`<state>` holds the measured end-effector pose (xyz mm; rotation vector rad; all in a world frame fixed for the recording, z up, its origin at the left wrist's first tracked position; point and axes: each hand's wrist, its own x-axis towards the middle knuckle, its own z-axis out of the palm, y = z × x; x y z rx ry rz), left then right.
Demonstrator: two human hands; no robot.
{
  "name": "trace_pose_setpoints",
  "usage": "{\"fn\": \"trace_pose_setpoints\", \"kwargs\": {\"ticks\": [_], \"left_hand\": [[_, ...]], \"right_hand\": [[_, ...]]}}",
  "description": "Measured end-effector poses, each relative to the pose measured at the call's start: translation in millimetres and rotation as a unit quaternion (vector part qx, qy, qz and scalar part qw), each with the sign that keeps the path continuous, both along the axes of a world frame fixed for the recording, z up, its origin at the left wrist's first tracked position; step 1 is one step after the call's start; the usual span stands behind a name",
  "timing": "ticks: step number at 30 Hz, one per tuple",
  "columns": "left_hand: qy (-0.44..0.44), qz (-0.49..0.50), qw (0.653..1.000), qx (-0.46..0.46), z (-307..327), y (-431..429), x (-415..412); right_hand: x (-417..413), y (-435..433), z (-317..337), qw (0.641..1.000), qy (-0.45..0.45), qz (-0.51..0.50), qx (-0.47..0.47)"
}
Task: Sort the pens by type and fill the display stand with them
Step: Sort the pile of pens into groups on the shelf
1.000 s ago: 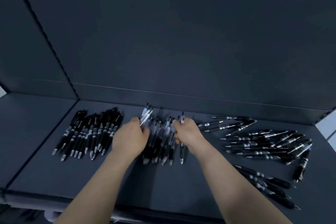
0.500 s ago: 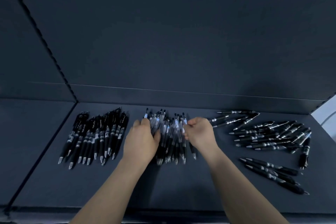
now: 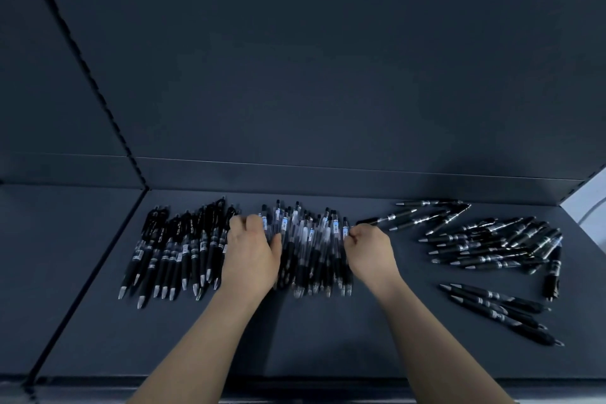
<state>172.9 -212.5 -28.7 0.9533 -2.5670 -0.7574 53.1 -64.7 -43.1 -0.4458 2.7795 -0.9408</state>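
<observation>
Three sorted heaps of pens lie on the dark shelf. Black pens with silver tips are on the left, clear-barrelled pens with white labels are in the middle, and black pens with silver bands are on the right. My left hand rests palm down on the left side of the middle heap, thumb spread over the pens. At the heap's right edge is my right hand, its fingers curled and pinching the outermost clear pens.
Three more black pens lie apart at the lower right, and a single one stands off the right heap. A tall dark back panel rises behind the shelf. A seam divides off another shelf section on the left.
The middle heap has been drawn together and spread into an even row. My hands have moved apart to its two sides. The pen my right hand held upright now lies with the heap.
</observation>
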Motion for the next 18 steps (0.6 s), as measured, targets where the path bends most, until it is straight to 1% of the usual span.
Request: {"fn": "trace_pose_setpoints", "kwargs": {"ticks": [3,5,9,13,18], "left_hand": [[-0.005,-0.011,1.000,0.004,-2,1,1],[-0.009,-0.019,1.000,-0.002,-4,2,1],[-0.016,-0.027,0.999,-0.024,-5,10,-1],[-0.017,-0.024,1.000,-0.010,-3,12,0],[-0.049,-0.015,0.998,-0.032,-2,14,5]], "right_hand": [[2,4,2,0.999,0.020,0.003,0.049],[4,6,2,0.998,0.027,0.007,0.065],[4,2,-2,0.997,0.026,0.035,0.069],[3,2,-3,0.997,0.022,0.046,0.058],[11,6,-4,0.996,0.047,0.052,0.057]]}}
